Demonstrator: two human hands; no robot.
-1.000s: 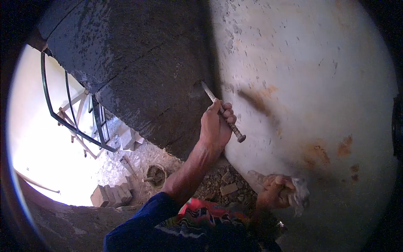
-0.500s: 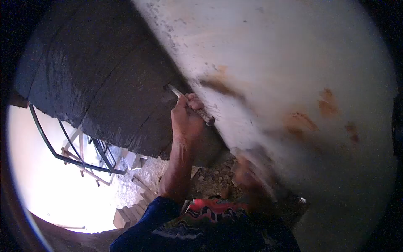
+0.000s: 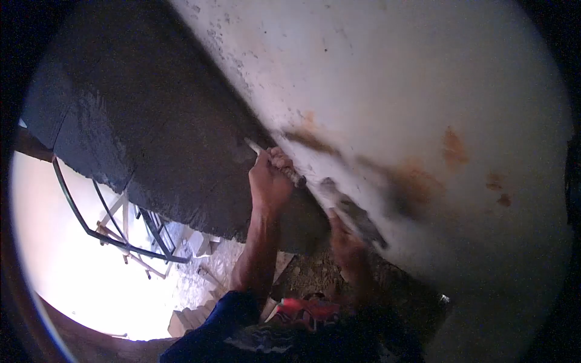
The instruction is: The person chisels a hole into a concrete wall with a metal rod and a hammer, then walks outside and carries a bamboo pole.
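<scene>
My left hand [image 3: 270, 178] is closed around a chisel [image 3: 255, 147]. Its pale tip rests at the dark grey cement face [image 3: 181, 121], and its dark round butt sticks out beyond my fingers toward the pale wall. Lower and to the right, my right hand [image 3: 348, 243] is closed on a long dark tool that looks like a hammer [image 3: 358, 219], blurred by motion. That tool hangs close to the wall, apart from the chisel butt. My fingers hide part of both tools.
A pale wall [image 3: 375, 91] with brown smears meets the cement face along a slanting seam. Dark metal frame bars [image 3: 115, 241] stand at lower left in bright light. Stacked blocks [image 3: 181, 320] and rough ground [image 3: 305, 272] lie below.
My right hand and the hammer have moved up and slightly left, closer to the chisel butt. My left hand keeps its grip on the chisel. The view has shifted slightly.
</scene>
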